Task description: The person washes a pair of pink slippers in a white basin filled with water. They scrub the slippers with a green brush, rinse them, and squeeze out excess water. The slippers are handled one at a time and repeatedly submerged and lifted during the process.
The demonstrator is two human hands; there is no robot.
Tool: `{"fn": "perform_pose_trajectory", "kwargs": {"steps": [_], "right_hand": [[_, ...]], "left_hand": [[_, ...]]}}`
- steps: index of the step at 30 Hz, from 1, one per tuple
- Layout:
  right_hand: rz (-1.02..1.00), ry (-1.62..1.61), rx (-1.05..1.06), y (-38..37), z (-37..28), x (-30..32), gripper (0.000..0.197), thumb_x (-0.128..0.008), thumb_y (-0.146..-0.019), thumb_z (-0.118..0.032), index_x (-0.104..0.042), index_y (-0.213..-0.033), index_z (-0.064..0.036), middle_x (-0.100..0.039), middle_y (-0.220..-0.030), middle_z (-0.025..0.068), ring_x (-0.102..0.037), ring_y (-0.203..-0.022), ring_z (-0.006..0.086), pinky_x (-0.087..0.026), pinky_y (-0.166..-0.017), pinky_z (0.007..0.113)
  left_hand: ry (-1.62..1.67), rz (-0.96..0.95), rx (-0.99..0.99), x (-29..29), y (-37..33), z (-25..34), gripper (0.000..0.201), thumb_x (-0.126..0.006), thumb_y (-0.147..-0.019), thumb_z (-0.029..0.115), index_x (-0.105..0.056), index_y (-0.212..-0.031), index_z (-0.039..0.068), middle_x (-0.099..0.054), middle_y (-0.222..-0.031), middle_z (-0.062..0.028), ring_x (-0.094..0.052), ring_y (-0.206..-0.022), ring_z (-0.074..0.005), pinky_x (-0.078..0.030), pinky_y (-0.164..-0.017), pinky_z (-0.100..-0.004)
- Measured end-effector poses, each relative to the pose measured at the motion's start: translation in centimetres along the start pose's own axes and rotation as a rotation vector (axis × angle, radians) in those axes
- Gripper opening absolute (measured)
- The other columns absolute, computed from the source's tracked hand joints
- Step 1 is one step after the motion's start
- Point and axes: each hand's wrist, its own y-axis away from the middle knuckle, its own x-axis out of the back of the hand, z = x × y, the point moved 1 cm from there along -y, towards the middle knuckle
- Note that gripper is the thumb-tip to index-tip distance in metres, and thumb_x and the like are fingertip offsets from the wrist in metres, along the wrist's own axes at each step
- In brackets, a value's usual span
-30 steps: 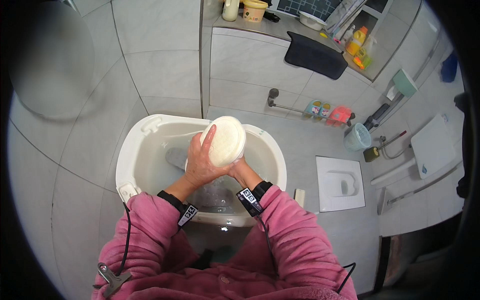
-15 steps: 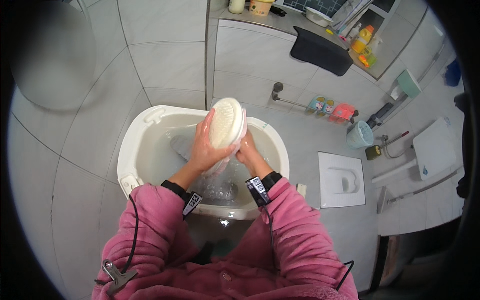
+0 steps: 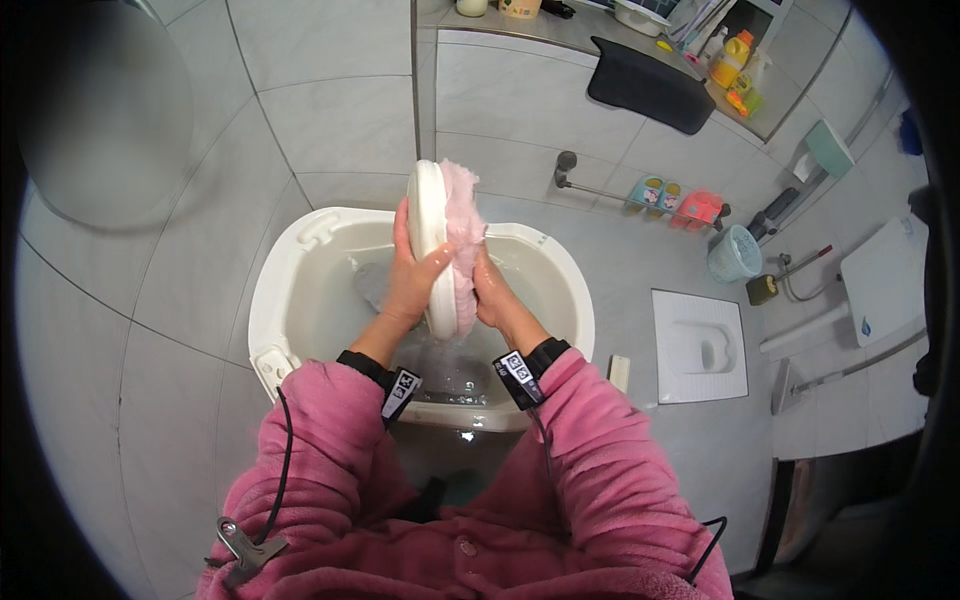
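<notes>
Above the water of a white plastic tub [image 3: 290,240], my two hands hold a fluffy slipper [image 3: 461,225] with a pink plush upper and a thick cream sole. It stands on edge, sole toward my left. My left hand [image 3: 406,280] is closed round the sole side, its thumb across the edge near the pink plush. From the other side my right hand [image 3: 492,290] presses on the plush; part of its fingers is hidden behind the slipper. A grey object [image 3: 372,284] lies in the water, its kind unclear.
A squat toilet [image 3: 700,345] is set in the floor at the right, with a light blue bin [image 3: 734,252] beyond it. Along the wall a rack holds blue and coral slippers [image 3: 698,210]. A black mat [image 3: 652,85] hangs off the ledge.
The slipper has turned in my hands: its sole faced up before, and now its edge and the pink plush show. My left hand has turned with it. The view has shifted slightly.
</notes>
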Motion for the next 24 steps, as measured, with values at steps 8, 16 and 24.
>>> {"fn": "perform_pose_trajectory", "kwargs": {"steps": [8,16,24], "right_hand": [[0.182,-0.031,0.025,0.0,0.8,-0.6,0.067,-0.037,-0.107,-0.054,-0.038,-0.150,-0.0029,-0.052,-0.143,0.0144,-0.055,-0.126,0.0259,-0.047,-0.103,0.041],[0.359,0.143,0.175,0.2,0.9,-0.8,0.042,-0.049,-0.104,-0.025,-0.054,-0.134,0.0036,-0.064,-0.127,0.0149,-0.063,-0.109,0.0222,-0.052,-0.090,0.037],[0.371,0.122,0.184,-0.8,1.7,0.0,0.044,-0.052,-0.102,-0.028,-0.056,-0.130,0.0055,-0.066,-0.119,0.0167,-0.065,-0.105,0.0218,-0.054,-0.084,0.036]], "left_hand": [[-0.481,0.108,-0.149,-0.7,0.4,-1.7,0.106,-0.078,-0.074,0.017,-0.015,-0.159,0.006,-0.039,-0.144,-0.0254,-0.044,-0.132,-0.0389,-0.038,-0.111,-0.0479],[-0.688,0.162,-0.271,-2.1,1.5,-1.4,0.105,-0.081,-0.072,0.013,-0.020,-0.157,0.004,-0.042,-0.143,-0.0243,-0.044,-0.131,-0.0406,-0.038,-0.111,-0.0490],[-0.740,0.205,-0.341,-2.3,1.2,-1.6,0.103,-0.080,-0.074,0.017,-0.019,-0.157,0.003,-0.042,-0.144,-0.0241,-0.045,-0.131,-0.0394,-0.038,-0.111,-0.0483]]}}
